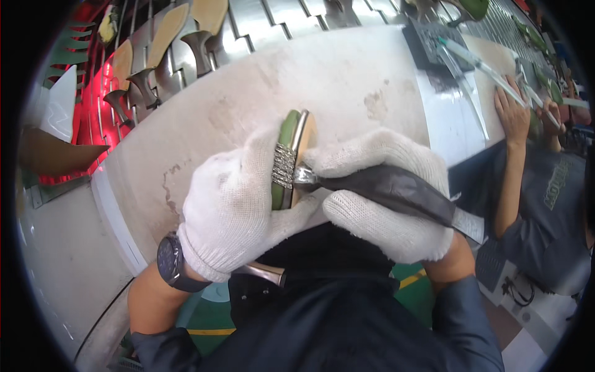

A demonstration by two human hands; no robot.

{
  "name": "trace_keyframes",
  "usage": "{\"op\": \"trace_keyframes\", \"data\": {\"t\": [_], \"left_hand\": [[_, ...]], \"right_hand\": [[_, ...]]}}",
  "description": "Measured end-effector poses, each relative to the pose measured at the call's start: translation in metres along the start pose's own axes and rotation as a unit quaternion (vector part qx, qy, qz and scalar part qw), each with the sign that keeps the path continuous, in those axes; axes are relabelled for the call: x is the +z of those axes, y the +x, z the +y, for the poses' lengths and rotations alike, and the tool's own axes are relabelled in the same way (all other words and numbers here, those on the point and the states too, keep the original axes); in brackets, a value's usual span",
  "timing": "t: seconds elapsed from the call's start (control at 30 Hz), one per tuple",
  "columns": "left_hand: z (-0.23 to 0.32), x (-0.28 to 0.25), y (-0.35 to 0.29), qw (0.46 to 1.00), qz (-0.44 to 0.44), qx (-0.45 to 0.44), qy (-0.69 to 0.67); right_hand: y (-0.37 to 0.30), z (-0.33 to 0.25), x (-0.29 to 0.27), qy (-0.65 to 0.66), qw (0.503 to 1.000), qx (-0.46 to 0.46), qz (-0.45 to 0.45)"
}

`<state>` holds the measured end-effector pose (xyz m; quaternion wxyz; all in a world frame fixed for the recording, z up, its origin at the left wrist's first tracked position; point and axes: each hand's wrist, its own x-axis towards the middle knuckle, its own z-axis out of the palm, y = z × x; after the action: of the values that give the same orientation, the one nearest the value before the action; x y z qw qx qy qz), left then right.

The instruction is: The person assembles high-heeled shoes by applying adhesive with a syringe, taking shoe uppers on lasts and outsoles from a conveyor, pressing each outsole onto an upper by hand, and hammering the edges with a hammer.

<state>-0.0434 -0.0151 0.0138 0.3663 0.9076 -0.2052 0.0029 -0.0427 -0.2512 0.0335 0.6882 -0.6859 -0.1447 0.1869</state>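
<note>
My left hand [229, 201], in a white knit glove, is closed around a sandal on a green shoe last [286, 133]. A sparkling silver strap [284, 166] wraps across the last, and a tan sole [308, 133] faces right. My right hand [396, 192], also gloved, grips dark-handled pincers [396, 191]. Their metal tip touches the sole's edge beside the strap; whether the jaws hold the strap end is too small to tell. Below my left wrist, a shiny tan-edged piece [265, 273] sticks out, its other end hidden.
A pale, stained worktop [347, 74] curves beyond my hands. Along its far side runs a slatted metal conveyor [279, 18] carrying tan soles with heels [167, 34], red-lit at left. On the right, a co-worker's hands [513, 115] are beside a dark box [434, 46] and a green-tipped tube [477, 62].
</note>
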Motion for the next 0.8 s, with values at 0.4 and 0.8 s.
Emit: {"op": "trace_keyframes", "data": {"t": [0.4,0.8], "left_hand": [[0.025,-0.035,-0.014,0.991,0.08,-0.072,0.074],[0.082,-0.047,-0.069,0.974,0.128,0.114,-0.15]], "right_hand": [[0.038,0.04,-0.014,0.108,0.985,0.022,0.131],[-0.052,-0.029,0.027,-0.161,0.956,-0.214,0.124]]}}
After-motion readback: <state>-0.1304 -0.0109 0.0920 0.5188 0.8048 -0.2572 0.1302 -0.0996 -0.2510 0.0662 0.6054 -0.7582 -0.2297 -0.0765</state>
